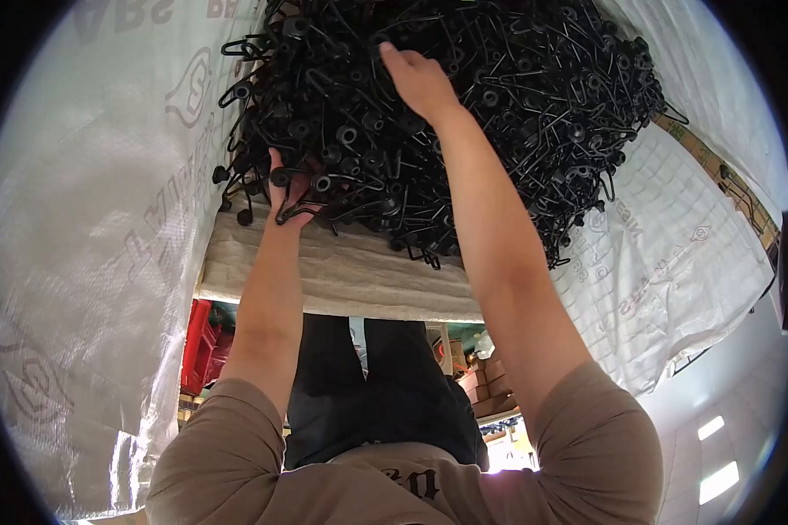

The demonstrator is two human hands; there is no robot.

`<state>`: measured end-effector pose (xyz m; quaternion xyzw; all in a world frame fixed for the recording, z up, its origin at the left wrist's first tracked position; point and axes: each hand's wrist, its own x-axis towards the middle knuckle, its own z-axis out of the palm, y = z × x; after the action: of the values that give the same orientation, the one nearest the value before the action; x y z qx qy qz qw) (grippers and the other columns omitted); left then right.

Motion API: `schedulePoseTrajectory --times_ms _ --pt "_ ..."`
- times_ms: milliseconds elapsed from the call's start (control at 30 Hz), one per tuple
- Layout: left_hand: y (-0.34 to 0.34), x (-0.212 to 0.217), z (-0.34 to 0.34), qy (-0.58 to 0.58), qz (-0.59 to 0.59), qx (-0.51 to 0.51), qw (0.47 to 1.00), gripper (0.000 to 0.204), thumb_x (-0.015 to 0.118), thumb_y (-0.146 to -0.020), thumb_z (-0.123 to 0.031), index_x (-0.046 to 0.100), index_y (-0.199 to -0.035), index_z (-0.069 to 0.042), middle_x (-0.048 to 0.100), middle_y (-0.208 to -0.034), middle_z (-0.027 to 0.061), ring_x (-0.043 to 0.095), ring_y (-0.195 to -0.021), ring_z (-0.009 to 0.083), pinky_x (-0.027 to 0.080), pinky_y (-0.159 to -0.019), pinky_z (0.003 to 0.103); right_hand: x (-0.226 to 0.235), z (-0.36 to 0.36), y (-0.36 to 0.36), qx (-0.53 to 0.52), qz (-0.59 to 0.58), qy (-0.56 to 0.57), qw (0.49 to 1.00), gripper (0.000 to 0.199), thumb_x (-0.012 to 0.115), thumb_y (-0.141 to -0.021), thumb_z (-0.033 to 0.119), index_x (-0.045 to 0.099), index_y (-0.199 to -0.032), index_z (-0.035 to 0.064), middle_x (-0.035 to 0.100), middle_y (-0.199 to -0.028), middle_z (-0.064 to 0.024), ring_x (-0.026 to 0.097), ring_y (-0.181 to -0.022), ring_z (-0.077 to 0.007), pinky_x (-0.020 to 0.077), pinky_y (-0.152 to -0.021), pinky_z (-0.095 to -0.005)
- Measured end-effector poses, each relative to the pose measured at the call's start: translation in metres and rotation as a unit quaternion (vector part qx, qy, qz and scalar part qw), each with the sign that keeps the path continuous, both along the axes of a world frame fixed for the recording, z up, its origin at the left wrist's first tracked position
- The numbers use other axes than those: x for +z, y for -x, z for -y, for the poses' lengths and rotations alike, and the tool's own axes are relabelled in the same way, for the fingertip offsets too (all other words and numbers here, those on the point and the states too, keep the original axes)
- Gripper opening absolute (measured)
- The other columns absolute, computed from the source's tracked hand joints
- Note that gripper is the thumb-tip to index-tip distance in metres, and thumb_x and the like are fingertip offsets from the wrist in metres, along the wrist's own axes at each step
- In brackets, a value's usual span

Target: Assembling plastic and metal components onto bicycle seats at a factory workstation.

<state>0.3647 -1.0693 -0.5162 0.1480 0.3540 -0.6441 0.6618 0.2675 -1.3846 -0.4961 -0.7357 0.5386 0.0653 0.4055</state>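
Observation:
A big heap of black bent-wire parts (499,105) with small round ends fills the top of a white woven sack (96,227). My left hand (291,197) is at the near left edge of the heap, its fingers curled around a few of the black wire pieces. Farther in, my right hand (418,80) reaches over the pile with its fingers pressed down into the tangle; what it grips is hidden by the wires.
The sack's rolled cloth rim (359,276) runs across in front of me. A cardboard edge (718,175) shows at the right behind the sack. Below are my dark trousers (376,394), a red crate (203,346) and boxes (486,385) on the floor.

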Motion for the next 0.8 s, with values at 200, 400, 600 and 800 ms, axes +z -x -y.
schedulePoseTrajectory --times_ms 200,400,600,800 --pt "-0.012 0.021 0.017 -0.111 0.061 -0.083 0.988 0.090 0.050 -0.100 -0.081 0.050 -0.161 -0.016 0.056 -0.161 0.0129 0.054 -0.146 0.0370 0.043 -0.122 0.059 0.077 -0.043 0.010 0.062 0.062 -0.170 0.982 0.049 0.085 -0.092 0.048 0.077 -0.118 0.0070 0.075 -0.096 -0.0054 0.069 -0.085 -0.0177 0.0560 -0.080 -0.0338" --pt "-0.018 0.016 0.000 -0.103 0.063 -0.067 0.990 0.077 0.049 -0.107 -0.068 0.047 -0.164 -0.017 0.053 -0.163 0.0127 0.052 -0.148 0.0345 0.042 -0.124 0.057 0.130 -0.087 -0.026 0.095 0.245 -0.197 0.945 0.039 0.072 -0.104 0.032 0.071 -0.132 0.0062 0.078 -0.114 -0.0095 0.073 -0.096 -0.0190 0.0596 -0.083 -0.0333" --pt "-0.001 0.005 0.016 -0.028 0.036 -0.052 0.998 0.071 0.058 -0.106 -0.062 0.051 -0.160 -0.016 0.060 -0.156 0.0130 0.056 -0.142 0.0370 0.047 -0.119 0.057 0.001 0.023 -0.014 -0.047 0.037 0.118 0.991 0.058 0.058 -0.105 0.053 0.080 -0.108 -0.0010 0.080 -0.105 -0.0220 0.076 -0.103 -0.0382 0.0582 -0.092 -0.0464" --pt "-0.007 0.017 0.016 -0.111 0.039 -0.093 0.989 0.081 0.063 -0.099 -0.070 0.053 -0.158 -0.014 0.058 -0.157 0.0142 0.057 -0.140 0.0400 0.045 -0.117 0.063 0.000 0.010 -0.055 0.230 -0.136 0.077 0.961 0.104 0.047 -0.095 0.086 0.070 -0.131 -0.0082 0.073 -0.131 -0.0259 0.069 -0.124 -0.0419 0.0518 -0.110 -0.0492"
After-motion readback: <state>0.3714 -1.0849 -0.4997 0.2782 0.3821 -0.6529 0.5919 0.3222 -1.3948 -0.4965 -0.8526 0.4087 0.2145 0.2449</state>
